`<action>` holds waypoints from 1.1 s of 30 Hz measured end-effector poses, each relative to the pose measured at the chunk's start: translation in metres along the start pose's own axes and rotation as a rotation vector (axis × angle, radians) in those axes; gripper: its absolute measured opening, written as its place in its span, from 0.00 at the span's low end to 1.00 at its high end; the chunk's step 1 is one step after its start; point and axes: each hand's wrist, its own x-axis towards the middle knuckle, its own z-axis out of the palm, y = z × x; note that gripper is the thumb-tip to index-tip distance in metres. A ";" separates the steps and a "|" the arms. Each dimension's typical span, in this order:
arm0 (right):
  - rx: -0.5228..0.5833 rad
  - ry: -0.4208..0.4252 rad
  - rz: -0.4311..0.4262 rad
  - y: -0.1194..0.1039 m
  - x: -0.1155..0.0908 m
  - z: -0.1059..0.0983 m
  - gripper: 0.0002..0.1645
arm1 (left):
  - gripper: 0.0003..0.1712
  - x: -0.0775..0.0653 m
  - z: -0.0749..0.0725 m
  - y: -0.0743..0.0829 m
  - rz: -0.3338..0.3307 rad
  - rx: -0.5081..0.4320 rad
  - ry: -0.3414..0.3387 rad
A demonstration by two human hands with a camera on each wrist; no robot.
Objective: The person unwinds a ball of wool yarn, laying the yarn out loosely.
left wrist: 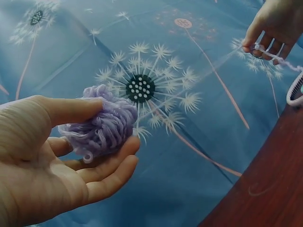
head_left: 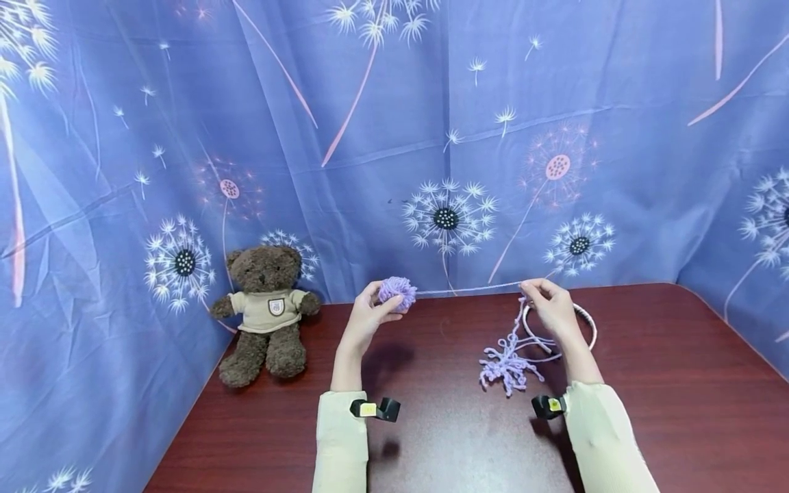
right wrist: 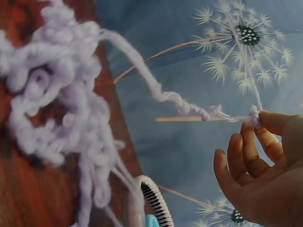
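Note:
My left hand [head_left: 365, 316] holds a small ball of lilac yarn [left wrist: 106, 124] between thumb and fingers, raised above the table. A single strand [head_left: 468, 289] runs taut from the ball across to my right hand [head_left: 553, 311]. There the thumb and index finger pinch the yarn at a small knot or loop [right wrist: 254, 116], the other fingers loosely bent. Below that pinch dangles a looped, tassel-like bunch of lilac yarn [head_left: 508, 366], joined by a kinked length. Behind the right hand is a white wrapped ring [head_left: 593, 329], partly covered by the hand; strands trail near it.
A brown teddy bear [head_left: 265, 315] in a beige shirt sits at the table's back left. The reddish-brown table [head_left: 444, 438] meets a blue dandelion-print curtain [head_left: 382, 205] along its back edge. Something light blue [right wrist: 152, 221] shows inside the ring in the right wrist view.

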 end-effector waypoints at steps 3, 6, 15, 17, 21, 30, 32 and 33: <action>-0.028 0.010 0.011 0.005 -0.001 -0.003 0.10 | 0.20 -0.001 -0.004 -0.002 -0.004 -0.022 0.023; -0.030 0.034 0.014 0.008 -0.001 -0.008 0.08 | 0.19 -0.003 -0.010 -0.001 0.006 -0.051 0.049; -0.066 0.087 0.042 0.013 0.000 -0.024 0.14 | 0.19 -0.008 -0.028 0.005 0.017 -0.117 0.163; -0.072 0.085 0.053 0.013 0.000 -0.025 0.19 | 0.19 -0.009 -0.030 0.006 0.012 -0.127 0.187; -0.085 0.043 0.045 0.010 0.000 -0.019 0.24 | 0.20 -0.009 -0.027 0.008 0.014 -0.120 0.177; -0.113 -0.126 -0.090 -0.013 -0.009 0.023 0.22 | 0.21 -0.002 0.016 0.006 0.050 -0.089 0.079; -0.111 -0.174 -0.105 -0.020 -0.013 0.034 0.22 | 0.22 -0.001 0.026 0.005 0.052 -0.074 0.059; -0.106 -0.200 -0.112 -0.023 -0.015 0.040 0.21 | 0.22 -0.001 0.031 0.004 0.051 -0.066 0.047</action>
